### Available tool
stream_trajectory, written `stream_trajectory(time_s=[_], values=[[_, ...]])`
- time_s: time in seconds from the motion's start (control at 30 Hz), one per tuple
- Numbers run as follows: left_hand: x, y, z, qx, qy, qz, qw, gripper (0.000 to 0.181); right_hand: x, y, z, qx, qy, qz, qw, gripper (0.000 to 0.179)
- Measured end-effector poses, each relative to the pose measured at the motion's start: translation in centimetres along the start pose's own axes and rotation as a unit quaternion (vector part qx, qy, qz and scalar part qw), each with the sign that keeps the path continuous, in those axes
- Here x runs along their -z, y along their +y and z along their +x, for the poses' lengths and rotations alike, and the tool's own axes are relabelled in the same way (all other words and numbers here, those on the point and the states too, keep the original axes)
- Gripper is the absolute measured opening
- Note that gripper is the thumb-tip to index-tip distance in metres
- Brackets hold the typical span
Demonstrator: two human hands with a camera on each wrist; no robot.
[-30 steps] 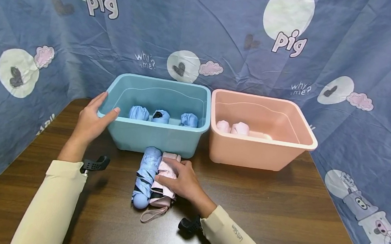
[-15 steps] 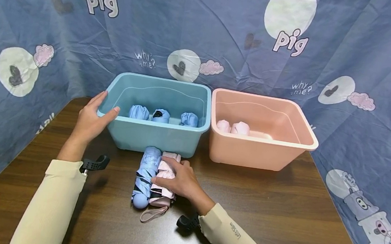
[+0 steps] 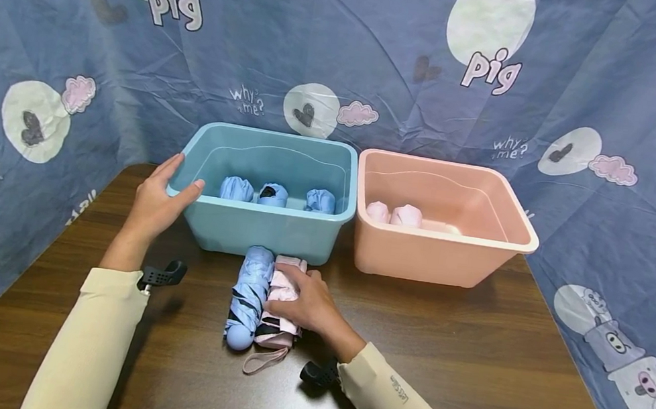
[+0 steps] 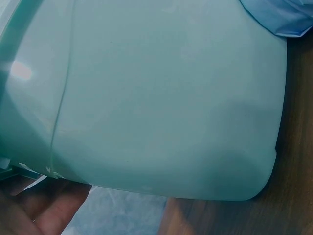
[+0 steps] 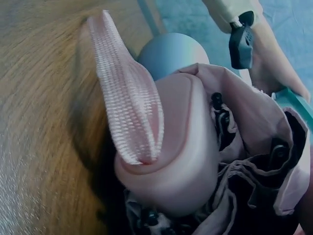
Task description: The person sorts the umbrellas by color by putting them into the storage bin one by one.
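Two folded umbrellas lie side by side in front of the blue bin [image 3: 258, 229]. The light blue umbrella [image 3: 255, 272] has a round handle end. Right of it, the pink umbrella [image 3: 275, 340] has a wrist strap [image 5: 124, 93] at its near end. My right hand [image 3: 312, 302] grips the pink umbrella from above, its thumb reaching to the side facing the blue umbrella. Part of the pink fabric is hidden under that hand. At the blue bin's left front corner rests my left hand [image 3: 159, 202], fingers extended along the side, thumb over the front rim.
Several blue rolled umbrellas [image 3: 237, 189] stand in the blue bin. Next to it, a pink bin [image 3: 443, 261] contains two pale pink ones [image 3: 408, 215]. A patterned blue cloth [image 3: 346, 44] hangs behind the wooden table [image 3: 439, 352].
The head view has shifted slightly. Both hands, the bins and the two umbrellas on the table keep nearly the same places.
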State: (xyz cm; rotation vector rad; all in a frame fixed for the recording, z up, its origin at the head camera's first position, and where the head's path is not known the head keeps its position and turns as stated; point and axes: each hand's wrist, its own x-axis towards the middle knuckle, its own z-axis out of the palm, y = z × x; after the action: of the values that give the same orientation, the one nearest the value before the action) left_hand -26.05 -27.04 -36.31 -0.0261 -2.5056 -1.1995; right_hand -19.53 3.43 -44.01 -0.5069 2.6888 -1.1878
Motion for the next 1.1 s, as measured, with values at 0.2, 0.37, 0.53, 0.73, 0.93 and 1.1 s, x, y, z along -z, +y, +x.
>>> stream_trajectory(time_s=[0.2, 0.37, 0.53, 0.73, 0.93, 1.1], values=[[0.0, 0.1, 0.0, -0.002, -0.001, -0.005, 1.0000, 0.076, 0.5, 0.4, -0.1, 0.012, 0.002, 0.009, 0.9999, 0.074], [0.0, 0.1, 0.0, -0.005, -0.001, -0.005, 1.0000, 0.076, 1.1, 0.6, -0.4, 0.016, 0.002, 0.013, 0.9998, 0.073], [0.0, 0.1, 0.1, -0.006, 0.000, -0.003, 1.0000, 0.076, 2.1, 1.1, -0.4, 0.002, 0.001, 0.026, 0.9997, 0.071], [0.1, -0.1, 0.1, -0.005, -0.001, -0.002, 1.0000, 0.075, 3.2, 1.9, -0.1, -0.012, 0.000, 0.093, 0.9956, 0.069], [0.0, -0.3, 0.0, -0.002, -0.004, -0.003, 1.0000, 0.076, 3.7, 2.3, -0.1, -0.004, -0.033, 0.156, 0.9871, 0.066], [0.0, -0.3, 0.0, -0.006, -0.001, -0.005, 1.0000, 0.076, 4.3, 2.2, -0.1, -0.010, -0.060, 0.247, 0.9670, 0.066]])
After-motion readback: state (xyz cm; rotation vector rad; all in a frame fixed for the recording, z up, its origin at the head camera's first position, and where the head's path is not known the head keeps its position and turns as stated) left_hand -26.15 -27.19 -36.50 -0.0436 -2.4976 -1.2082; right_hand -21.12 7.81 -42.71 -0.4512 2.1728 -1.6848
